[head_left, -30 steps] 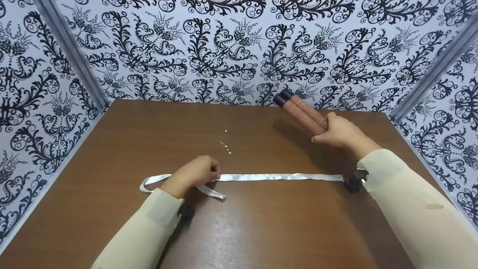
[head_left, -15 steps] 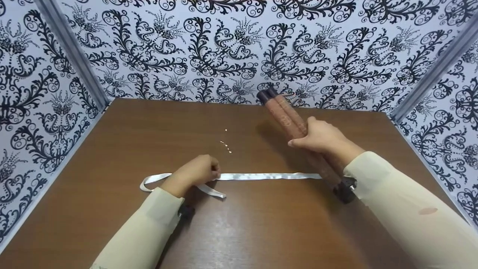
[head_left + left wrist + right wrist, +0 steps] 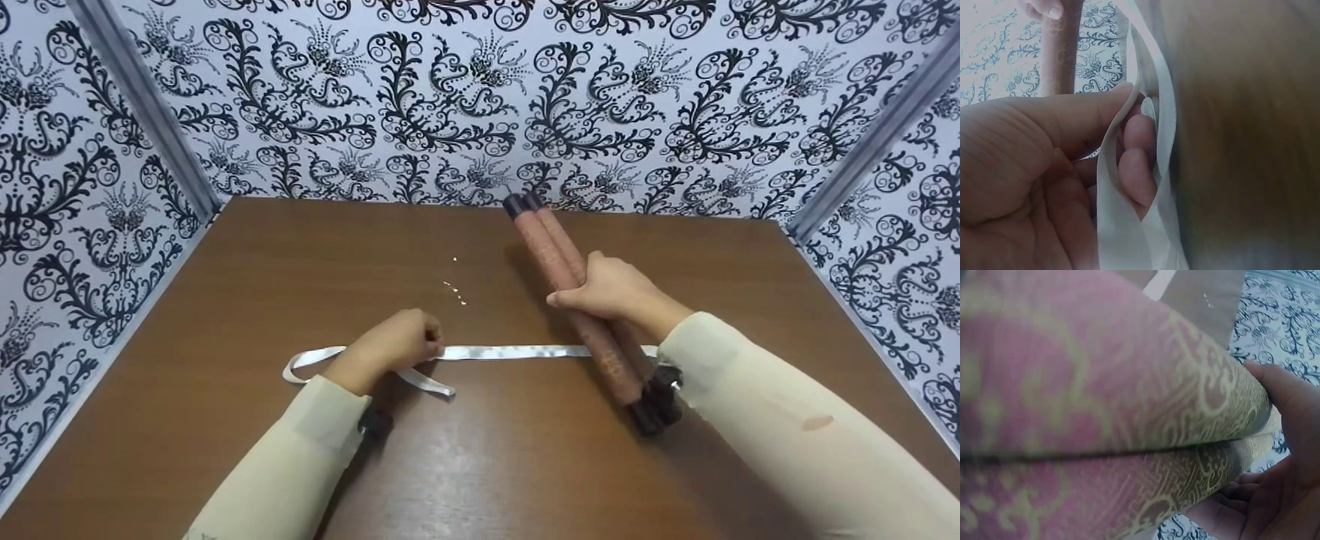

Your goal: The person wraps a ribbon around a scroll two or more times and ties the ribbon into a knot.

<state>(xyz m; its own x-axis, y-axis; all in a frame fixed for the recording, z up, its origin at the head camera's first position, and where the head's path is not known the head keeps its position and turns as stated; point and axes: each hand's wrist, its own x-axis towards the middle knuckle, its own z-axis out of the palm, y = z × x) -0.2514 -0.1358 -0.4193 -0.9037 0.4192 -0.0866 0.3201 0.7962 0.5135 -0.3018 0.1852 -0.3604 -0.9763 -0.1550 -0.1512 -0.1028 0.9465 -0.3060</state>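
My left hand [image 3: 394, 341] pinches a white satin ribbon [image 3: 517, 352] near its left part, low over the brown table. In the left wrist view, folds of the ribbon [image 3: 1165, 112] pass between the thumb and the curled fingers. To the left of that hand the ribbon loops back, and its short end lies in front. My right hand [image 3: 611, 289] grips a scroll [image 3: 544, 251] made of two reddish-brown, gold-patterned rolls side by side with dark end caps. The scroll is held slanted above the table and crosses over the ribbon's right part, covering some of it.
Small white specks [image 3: 455, 291] lie on the wooden table [image 3: 337, 255] beyond the left hand. Patterned black-and-white panels [image 3: 450, 97] stand along the back and sides, with grey posts [image 3: 142, 105] at the corners. A dark wrist camera [image 3: 375, 426] sits under each cuff.
The right hand has carried the scroll left and toward the body, from the back right to over the ribbon's right part. The left hand and the ribbon stay in place.
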